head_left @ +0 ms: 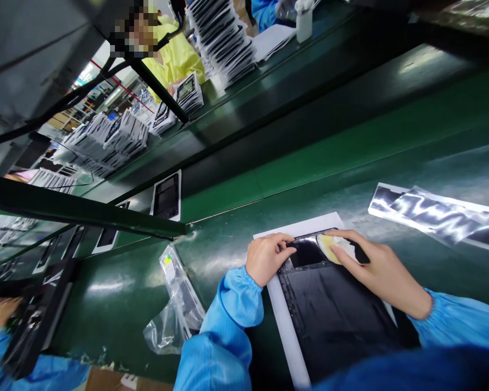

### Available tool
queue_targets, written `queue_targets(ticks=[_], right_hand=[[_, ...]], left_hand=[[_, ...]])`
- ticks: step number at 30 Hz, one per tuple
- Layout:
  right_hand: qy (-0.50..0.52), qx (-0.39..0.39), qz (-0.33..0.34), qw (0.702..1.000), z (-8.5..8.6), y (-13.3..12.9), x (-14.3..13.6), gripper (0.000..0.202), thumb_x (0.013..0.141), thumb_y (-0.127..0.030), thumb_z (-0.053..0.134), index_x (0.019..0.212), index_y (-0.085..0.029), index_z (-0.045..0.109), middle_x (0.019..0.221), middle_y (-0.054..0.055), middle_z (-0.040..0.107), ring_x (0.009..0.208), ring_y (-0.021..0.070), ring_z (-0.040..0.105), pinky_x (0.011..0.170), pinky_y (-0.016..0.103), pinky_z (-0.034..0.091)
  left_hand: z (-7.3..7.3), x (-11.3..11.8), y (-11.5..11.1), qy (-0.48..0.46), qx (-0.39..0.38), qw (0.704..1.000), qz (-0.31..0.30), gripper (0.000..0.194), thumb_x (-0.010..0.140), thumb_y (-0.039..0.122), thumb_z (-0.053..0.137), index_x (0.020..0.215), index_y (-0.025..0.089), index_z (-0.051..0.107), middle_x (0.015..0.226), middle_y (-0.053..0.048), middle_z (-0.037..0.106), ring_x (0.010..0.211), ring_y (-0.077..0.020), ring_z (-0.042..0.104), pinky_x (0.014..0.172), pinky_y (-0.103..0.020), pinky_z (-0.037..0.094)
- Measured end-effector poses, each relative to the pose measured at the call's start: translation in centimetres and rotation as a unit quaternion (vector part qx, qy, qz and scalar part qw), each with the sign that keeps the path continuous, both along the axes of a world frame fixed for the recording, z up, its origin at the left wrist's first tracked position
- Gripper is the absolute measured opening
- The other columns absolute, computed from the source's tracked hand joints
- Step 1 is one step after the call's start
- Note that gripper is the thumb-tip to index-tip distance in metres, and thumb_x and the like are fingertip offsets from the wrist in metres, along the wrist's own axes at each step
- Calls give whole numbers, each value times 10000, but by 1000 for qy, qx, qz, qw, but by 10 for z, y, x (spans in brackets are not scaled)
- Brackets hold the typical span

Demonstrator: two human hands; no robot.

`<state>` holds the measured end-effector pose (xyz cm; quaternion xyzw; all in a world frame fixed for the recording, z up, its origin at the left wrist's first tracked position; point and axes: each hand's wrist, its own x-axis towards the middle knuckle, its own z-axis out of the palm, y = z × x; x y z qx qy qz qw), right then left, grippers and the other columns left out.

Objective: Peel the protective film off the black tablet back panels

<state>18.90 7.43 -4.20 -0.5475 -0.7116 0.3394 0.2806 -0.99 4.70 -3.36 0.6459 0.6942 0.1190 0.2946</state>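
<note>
In front of me a flat black device panel point(338, 315) lies on a white sheet point(283, 331) on the green bench. My right hand point(375, 269) grips a pale yellow sponge-like pad point(328, 248) with some white material at its side, pressed against the glossy black strip point(307, 252) along the panel's far end. At that end's left corner, my left hand point(268, 258) has its thumb and fingers closed on the panel's edge. The lower part of the panel is hidden by a blue sleeve.
Clear plastic film point(444, 214) with dark strips lies at the right. A clear plastic bag point(179, 304) is at the left, beside a green metal bar point(81, 206). Beyond, another panel point(166, 196) rests on the line; a person in yellow point(179, 51) sits by tall stacks point(222, 41).
</note>
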Motion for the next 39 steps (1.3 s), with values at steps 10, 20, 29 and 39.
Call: queue_targets(ticks=[10, 20, 29, 39], right_hand=[[-11, 5, -9, 1000, 3, -1, -2, 272, 611, -393, 409, 853, -327, 514, 431, -72, 567, 185, 92, 312, 347, 275, 343], [-16, 9, -7, 1000, 3, 0, -2, 262, 607, -397, 407, 839, -330, 509, 339, -112, 468, 174, 94, 284, 336, 266, 334], [-16, 10, -3, 1000, 2, 0, -1, 265, 609, -390, 411, 846, -327, 511, 337, -105, 468, 174, 99, 292, 337, 276, 344], [-13, 16, 1, 1000, 1, 0, 0, 271, 611, -375, 418, 857, -314, 515, 352, -98, 498, 180, 91, 313, 340, 265, 351]], left_hand=[[-1, 1, -1, 11, 13, 1000, -2, 193, 786, 309, 629, 966, 302, 699, 776, 71, 701, 662, -92, 606, 676, -199, 459], [-1, 1, -1, 1, 10, 1000, 3, 192, 795, 302, 626, 973, 302, 696, 781, 73, 704, 671, -89, 606, 683, -189, 455], [-1, 0, -2, 3, 19, 1000, -2, 190, 793, 303, 635, 974, 298, 691, 751, 83, 685, 649, -77, 593, 665, -183, 446], [-2, 1, -3, 11, 17, 1000, -2, 204, 795, 310, 626, 992, 304, 677, 743, 86, 682, 642, -78, 593, 660, -183, 448]])
